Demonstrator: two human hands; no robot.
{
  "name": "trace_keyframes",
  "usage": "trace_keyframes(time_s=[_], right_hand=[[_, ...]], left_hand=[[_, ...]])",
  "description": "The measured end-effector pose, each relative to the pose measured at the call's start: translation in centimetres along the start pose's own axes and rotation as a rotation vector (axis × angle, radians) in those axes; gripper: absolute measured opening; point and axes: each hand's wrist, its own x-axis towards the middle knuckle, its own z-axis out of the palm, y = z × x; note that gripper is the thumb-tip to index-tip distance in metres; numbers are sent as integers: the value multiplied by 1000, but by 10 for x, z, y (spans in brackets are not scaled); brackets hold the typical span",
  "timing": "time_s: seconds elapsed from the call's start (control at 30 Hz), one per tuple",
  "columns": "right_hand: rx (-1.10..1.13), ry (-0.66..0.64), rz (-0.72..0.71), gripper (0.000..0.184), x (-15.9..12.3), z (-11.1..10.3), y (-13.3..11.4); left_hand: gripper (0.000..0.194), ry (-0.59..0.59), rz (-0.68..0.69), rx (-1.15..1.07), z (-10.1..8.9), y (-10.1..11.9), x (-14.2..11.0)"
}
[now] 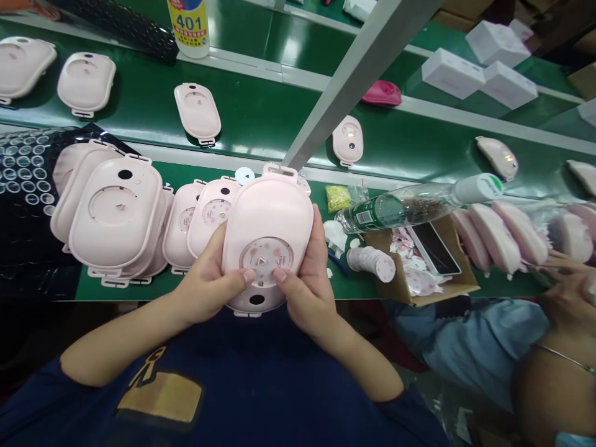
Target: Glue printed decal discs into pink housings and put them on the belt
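Note:
Between my hands I hold a pale pink plastic shell [270,211], oval with looped tabs at its ends, tilted toward me. A round patterned disc [266,259] with a small triangle sits in its circular recess. My left hand [209,273] wraps the left edge, its thumb on the disc's rim. My right hand [310,279] grips the right edge, its thumb also by the disc. Just left stand two similar shells, the nearer being a patterned shell [212,214]. Farther left leans a stack of pink shells [116,211], the front one with a bare recess.
Right of my hands are a roll of round stickers [372,262], a clear bottle [410,205] on its side, and a cardboard box [428,298] holding a phone [433,248]. A slanted metal post [344,81] rises ahead. A co-worker's arm [470,335] is at right.

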Motion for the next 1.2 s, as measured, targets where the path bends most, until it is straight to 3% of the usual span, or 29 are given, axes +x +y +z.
trace_keyframes(time_s=[0.2,0.33,0.5,0.87,1.2], right_hand=[[24,-13,-16,82,-2,0,2],[59,-70,-22,106,-2,1,-3],[-93,-61,58,122,-3,4,-6],[-121,-8,14,119,-3,10,-4],[-97,-1,41,122,-6,14,-1]], left_hand=[[59,25,28,49,-3,-9,3],[53,109,156,62,0,-13,5],[47,68,297,80,3,-20,4],[60,149,231,166,2,-23,1],[53,144,236,134,4,-20,-1]])
